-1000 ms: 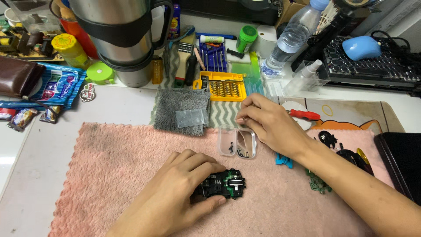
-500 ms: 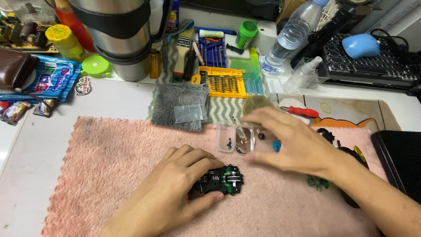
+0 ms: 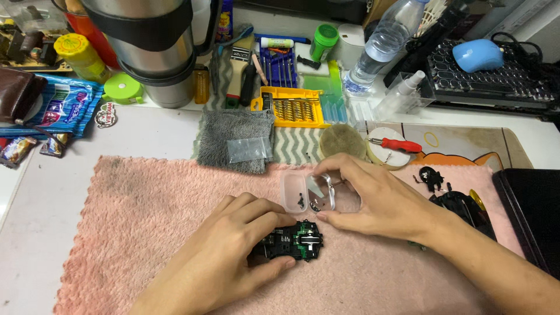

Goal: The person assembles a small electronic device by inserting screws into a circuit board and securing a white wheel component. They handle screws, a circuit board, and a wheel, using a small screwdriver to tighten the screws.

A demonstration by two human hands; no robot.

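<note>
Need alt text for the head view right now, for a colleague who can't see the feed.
On a pink cloth, the left hand holds an opened black gadget with a green circuit board, while the right hand touches a small clear parts box just behind it. Behind the cloth lie a yellow bit set, a steel flask and a water bottle.

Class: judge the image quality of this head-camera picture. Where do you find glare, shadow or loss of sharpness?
Head view: even overhead light; glare on the steel flask and the clear plastic box; soft shadow under the left hand, which holds the opened mouse; the right hand is sharp; edges look slightly bowed.
</note>
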